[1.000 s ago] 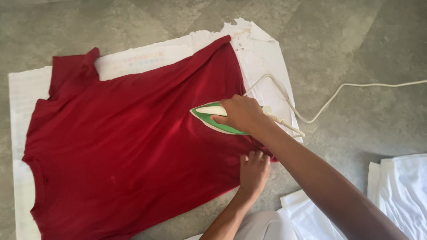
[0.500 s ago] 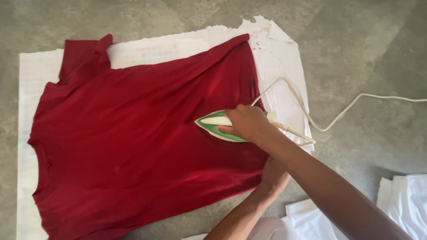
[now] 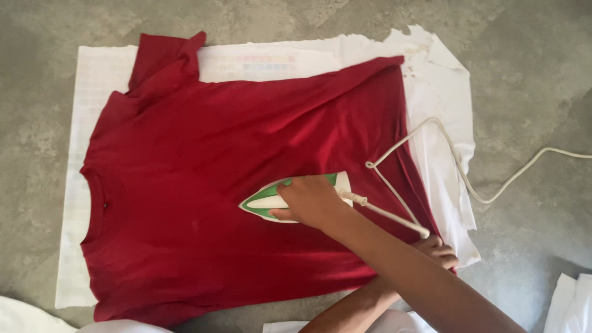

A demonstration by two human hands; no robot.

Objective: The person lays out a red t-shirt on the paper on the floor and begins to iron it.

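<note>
- The right hand [image 3: 310, 200] is closed around the handle of a green and white iron [image 3: 280, 198], which sits flat on a red T-shirt [image 3: 246, 185], a little right of the shirt's middle.
- The iron looks rigid and fairly heavy for its size, with a smooth sole that should slide easily over cloth — the top handle, where the hand already is, is the safe place to hold it, since the sole is likely hot.
- Its long axis runs left to right, and the pointed tip faces left, toward the collar end of the shirt.
- A pale cord [image 3: 444, 154] leaves the iron's blunt right end, loops over the shirt and trails off to the right across the grey floor [image 3: 530, 74].
- The left hand [image 3: 439, 250] rests on the shirt's hem at the near right, fingers bent — I cannot tell whether it pinches the fabric or only presses it.
- The shirt is soft, light and limp, spread on a white cloth [image 3: 92, 92], collar to the left, hem to the right.
</note>
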